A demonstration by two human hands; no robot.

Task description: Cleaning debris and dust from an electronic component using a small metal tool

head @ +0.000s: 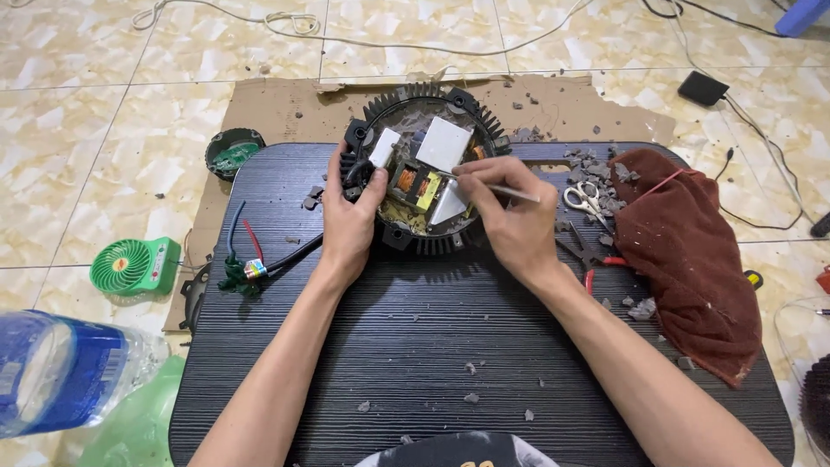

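Left hand clamps the rim of the round finned black housing, steadying it at the far edge of the dark ribbed tabletop. Right hand pinches a thin metal tool pen-style, tip pushed into the exposed circuit parts inside, likely prying. Scissors, pliers, brown rag and grey debris lie right. Cardboard underneath, tiled floor, green mini fan left.

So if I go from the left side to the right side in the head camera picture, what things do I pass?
Clear plastic water bottle with blue label → small green fan → left hand → round black finned housing with circuit parts → right hand → silver scissors → dark red cloth.
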